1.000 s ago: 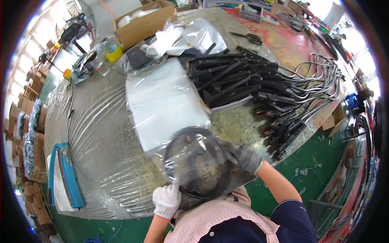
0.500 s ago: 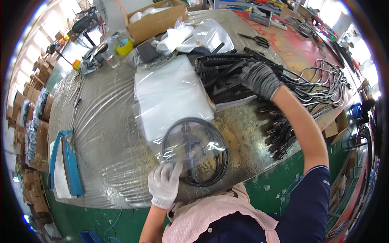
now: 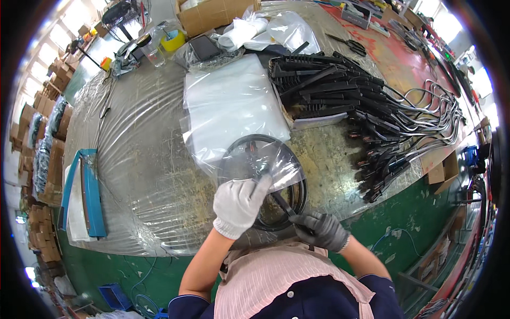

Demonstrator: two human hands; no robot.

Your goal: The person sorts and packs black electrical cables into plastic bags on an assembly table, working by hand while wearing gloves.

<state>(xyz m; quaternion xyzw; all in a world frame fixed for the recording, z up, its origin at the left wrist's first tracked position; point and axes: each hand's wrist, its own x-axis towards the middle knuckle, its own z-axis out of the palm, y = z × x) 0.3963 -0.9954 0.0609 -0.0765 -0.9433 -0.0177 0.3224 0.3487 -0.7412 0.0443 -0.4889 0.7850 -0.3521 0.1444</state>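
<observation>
A coil of black cable (image 3: 303,199) lies at the table's near edge, partly covered by a clear plastic bag (image 3: 287,173). My left hand (image 3: 239,204), in a white glove, grips the bag's near edge over the coil, its index finger reaching forward. In a dark grey glove, my right hand (image 3: 321,231) is closed around the near end of a slim black handle-like piece (image 3: 282,204). This piece slants across the coil, its far end going under the bag near my left fingertips. The piece's exact kind is hard to make out through the plastic.
A stack of clear plastic bags (image 3: 228,106) lies beyond the coil. To its right is a pile of black handle-like parts (image 3: 329,87) with grey cables (image 3: 435,114). Scissors (image 3: 348,44), a cardboard box (image 3: 212,17) and yellow tape (image 3: 172,40) sit farther back; a blue frame (image 3: 93,196) stands left.
My right hand has come back from the black pile to the coil and holds a slim black piece. The left hand has shifted right and forward over the bag.
</observation>
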